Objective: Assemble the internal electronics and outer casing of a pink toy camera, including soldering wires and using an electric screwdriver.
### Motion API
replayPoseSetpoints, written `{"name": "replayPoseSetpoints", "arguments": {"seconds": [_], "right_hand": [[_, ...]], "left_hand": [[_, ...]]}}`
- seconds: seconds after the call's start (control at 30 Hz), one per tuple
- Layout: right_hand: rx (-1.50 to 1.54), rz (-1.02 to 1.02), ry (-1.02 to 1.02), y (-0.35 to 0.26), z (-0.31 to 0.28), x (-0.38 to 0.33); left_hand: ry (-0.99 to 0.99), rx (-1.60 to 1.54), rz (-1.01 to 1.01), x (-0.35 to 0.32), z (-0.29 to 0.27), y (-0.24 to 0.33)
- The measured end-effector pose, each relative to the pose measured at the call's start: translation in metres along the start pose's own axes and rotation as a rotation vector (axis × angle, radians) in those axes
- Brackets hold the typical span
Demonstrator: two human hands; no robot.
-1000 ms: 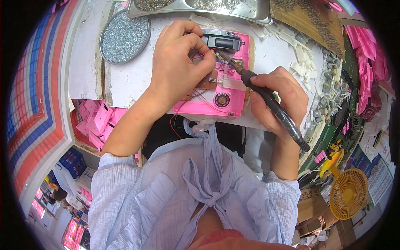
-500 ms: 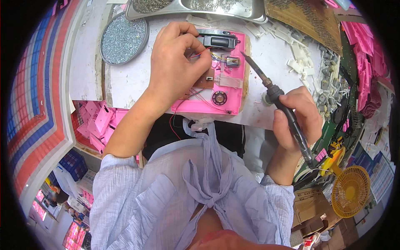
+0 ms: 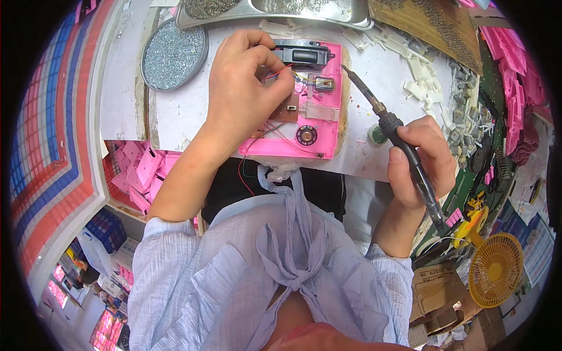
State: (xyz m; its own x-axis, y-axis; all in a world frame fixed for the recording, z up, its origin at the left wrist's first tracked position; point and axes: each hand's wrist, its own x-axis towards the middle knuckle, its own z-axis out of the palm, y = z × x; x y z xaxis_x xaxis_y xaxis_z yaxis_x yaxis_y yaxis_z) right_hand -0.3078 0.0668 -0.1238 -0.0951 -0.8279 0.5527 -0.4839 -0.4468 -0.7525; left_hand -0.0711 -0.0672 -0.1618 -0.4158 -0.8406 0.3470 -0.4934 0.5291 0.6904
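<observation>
A pink plastic casing (image 3: 329,130) lies on the bench before me, its inner side up. Mounted in it are a black housing (image 3: 304,57), a small metal motor (image 3: 324,85), a brown circuit board (image 3: 287,113) and a round speaker (image 3: 307,135). Over the casing's left side, my left hand (image 3: 243,88) is closed in a pinch at thin red and blue wires (image 3: 274,74); its fingertips are partly hidden. My right hand (image 3: 427,161) grips the black handle of a soldering iron (image 3: 391,124). The iron's tip points at the casing's upper right edge, apparently not touching it.
A round dish of small screws (image 3: 174,55) stands at the left, a metal tray (image 3: 281,13) at the back. White plastic pieces (image 3: 418,82) and grey parts are strewn at right. A green spool (image 3: 377,134) sits beside the iron; a yellow fan (image 3: 495,269) is lower right.
The soldering iron and my right hand have shifted slightly to the right, uncovering more of the green spool. My left hand keeps its pinch at the wires, almost unmoved.
</observation>
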Motion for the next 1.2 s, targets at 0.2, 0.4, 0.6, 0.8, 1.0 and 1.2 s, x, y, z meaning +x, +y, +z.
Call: {"name": "replayPoseSetpoints", "arguments": {"seconds": [0.2,0.4,0.6,0.8,1.0,1.2], "right_hand": [[-0.003,0.024,0.019,0.0,-0.001,-0.001],[-0.009,0.03,0.034,-0.001,-0.004,0.001],[0.027,0.079,0.111,0.001,-0.006,-0.008],[-0.093,0.17,-0.039,0.005,0.026,-0.021],[-0.138,0.176,-0.091,0.005,0.056,-0.016],[-0.127,0.097,-0.117,0.014,0.059,-0.021]], "left_hand": [[-0.047,0.075,0.017,0.001,-0.004,0.001],[-0.025,0.064,0.062,0.0,-0.007,0.0],[-0.006,0.023,0.213,-0.009,-0.023,0.013],[-0.146,-0.015,0.216,-0.028,-0.026,0.018],[-0.167,-0.021,0.221,-0.043,-0.022,0.009],[-0.156,0.017,0.238,-0.051,-0.015,0.007]]}}
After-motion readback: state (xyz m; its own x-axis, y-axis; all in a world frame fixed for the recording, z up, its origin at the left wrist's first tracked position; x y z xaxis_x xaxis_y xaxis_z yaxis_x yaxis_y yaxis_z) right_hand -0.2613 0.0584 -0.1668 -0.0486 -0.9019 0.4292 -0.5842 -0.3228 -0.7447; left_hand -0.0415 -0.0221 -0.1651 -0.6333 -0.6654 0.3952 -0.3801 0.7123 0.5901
